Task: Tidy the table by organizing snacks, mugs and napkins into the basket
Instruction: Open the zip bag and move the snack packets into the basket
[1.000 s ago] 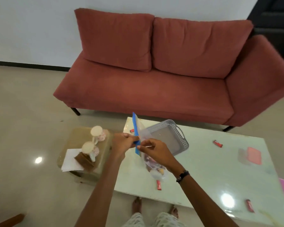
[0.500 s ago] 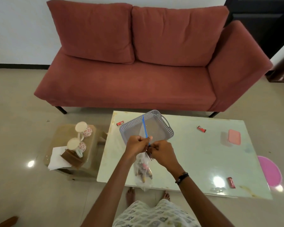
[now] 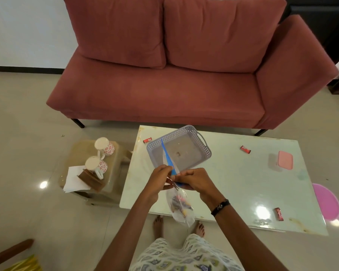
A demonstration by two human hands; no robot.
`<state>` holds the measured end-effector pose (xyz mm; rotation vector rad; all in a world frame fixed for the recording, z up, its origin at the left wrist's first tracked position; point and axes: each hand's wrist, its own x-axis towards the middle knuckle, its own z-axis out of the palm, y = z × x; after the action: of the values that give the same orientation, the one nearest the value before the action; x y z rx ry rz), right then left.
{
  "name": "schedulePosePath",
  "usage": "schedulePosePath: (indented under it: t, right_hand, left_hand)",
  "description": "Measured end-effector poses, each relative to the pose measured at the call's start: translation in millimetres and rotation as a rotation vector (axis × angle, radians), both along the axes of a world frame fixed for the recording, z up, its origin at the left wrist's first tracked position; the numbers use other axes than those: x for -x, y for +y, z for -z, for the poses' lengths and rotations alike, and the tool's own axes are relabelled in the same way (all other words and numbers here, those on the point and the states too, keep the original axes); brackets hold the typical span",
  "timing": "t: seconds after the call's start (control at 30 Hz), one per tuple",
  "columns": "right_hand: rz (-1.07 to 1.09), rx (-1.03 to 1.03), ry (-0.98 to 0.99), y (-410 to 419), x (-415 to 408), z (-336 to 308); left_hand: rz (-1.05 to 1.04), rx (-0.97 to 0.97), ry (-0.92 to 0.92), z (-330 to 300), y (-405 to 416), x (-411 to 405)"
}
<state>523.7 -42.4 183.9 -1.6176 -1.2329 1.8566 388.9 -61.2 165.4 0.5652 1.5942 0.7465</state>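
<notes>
A clear zip bag (image 3: pixel 180 207) with a blue strip along its top hangs between my hands, with small snacks in its bottom. My left hand (image 3: pixel 159 179) and my right hand (image 3: pixel 195 182) both pinch the bag's top, above the near edge of the white table (image 3: pixel 233 182). Just beyond them the grey perforated basket (image 3: pixel 202 148) stands on the table, nearly empty. Red snack bars lie at the far left (image 3: pixel 147 140), far right (image 3: pixel 245 149) and near right (image 3: pixel 278 213). Two white mugs with a red pattern (image 3: pixel 104 146) (image 3: pixel 96 166) stand on a side stool.
The low stool (image 3: pixel 114 163) left of the table also carries white napkins (image 3: pixel 74 179) and a brown wooden holder (image 3: pixel 91 180). A pink-lidded box (image 3: pixel 285 160) sits on the table's right side. A red sofa (image 3: pixel 174 75) stands behind the table. A pink mat (image 3: pixel 326 204) lies on the floor.
The view has shifted so the table sits lower and more central. My hands have drawn the bag toward me, away from the basket, and it now hangs over the table's near edge.
</notes>
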Motion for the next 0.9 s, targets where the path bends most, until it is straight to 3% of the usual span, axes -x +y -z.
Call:
schedulePosePath:
  t: [0.13,0.3,0.37,0.53,0.6,0.77,0.9]
  right_hand:
    - [-0.011,0.236,0.064,2,-5,0]
    - [0.12,0.452,0.351,3,-12,3]
    - [0.002,0.311,0.251,3,-15,1]
    - [-0.476,-0.174,-0.221,1,-11,-10]
    - [-0.586,-0.294,-0.273,-1,-5,-10]
    - [-0.484,-0.528,-0.288,0,3,-4]
    - [-0.483,-0.535,-0.319,-3,6,-1]
  left_hand:
    - [0.062,-0.055,-0.023,-3,-1,4]
    - [0.08,-0.187,-0.07,-7,-2,10]
    - [0.097,-0.231,-0.065,-7,-3,11]
    - [0.146,-0.281,0.034,-5,-7,5]
    - [0.131,-0.275,0.078,-4,-7,3]
    - [0.267,-0.147,0.16,-11,-5,7]
    - [0.381,-0.052,0.125,-22,-7,9]
